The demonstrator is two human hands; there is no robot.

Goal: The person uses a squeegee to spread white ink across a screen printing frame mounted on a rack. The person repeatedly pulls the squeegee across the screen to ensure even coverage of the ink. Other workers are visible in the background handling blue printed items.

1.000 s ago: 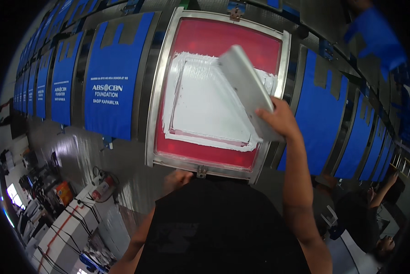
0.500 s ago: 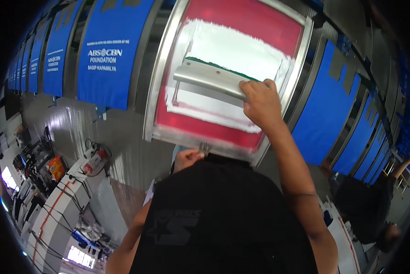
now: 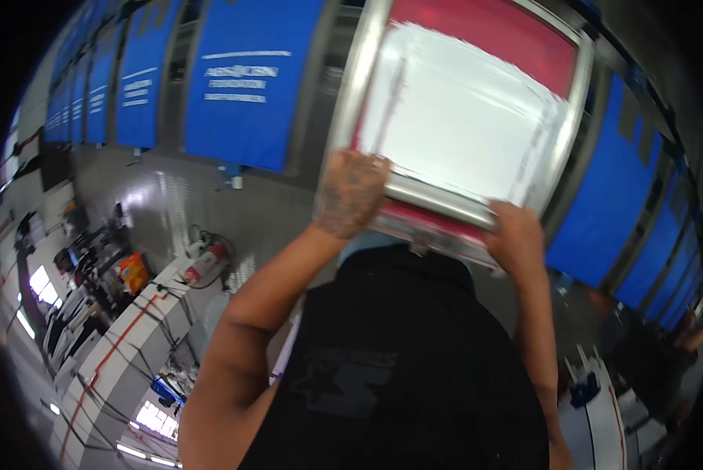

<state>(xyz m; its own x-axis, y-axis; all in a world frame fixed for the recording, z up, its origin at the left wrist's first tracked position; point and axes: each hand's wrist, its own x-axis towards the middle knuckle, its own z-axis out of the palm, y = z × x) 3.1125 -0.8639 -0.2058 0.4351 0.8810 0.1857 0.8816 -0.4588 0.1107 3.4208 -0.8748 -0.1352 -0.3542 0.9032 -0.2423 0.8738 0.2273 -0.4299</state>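
In front of me a metal-framed screen (image 3: pixel 571 110) with red mesh (image 3: pixel 485 35) carries a broad patch of thick white paste (image 3: pixel 461 110), ridged at its edges. A long metal squeegee (image 3: pixel 438 196) lies crosswise over the lower part of the screen, along the paste's near edge. My left hand (image 3: pixel 354 192), tattooed on its back, grips the squeegee's left end. My right hand (image 3: pixel 518 235) is closed on its right end. The squeegee's blade is hidden.
Blue fabric pieces (image 3: pixel 246 129) (image 3: pixel 602 188) lie on rows of metal boards on both sides. A red cylinder (image 3: pixel 199 270) and other clutter stand at lower left beside a white beam (image 3: pixel 132 345). Another person (image 3: pixel 649 352) is at the far right.
The squeegee moved from slanted at the right to horizontal, then down to the near part of the screen. My left hand has risen from the frame's near edge onto the squeegee, joining the right.
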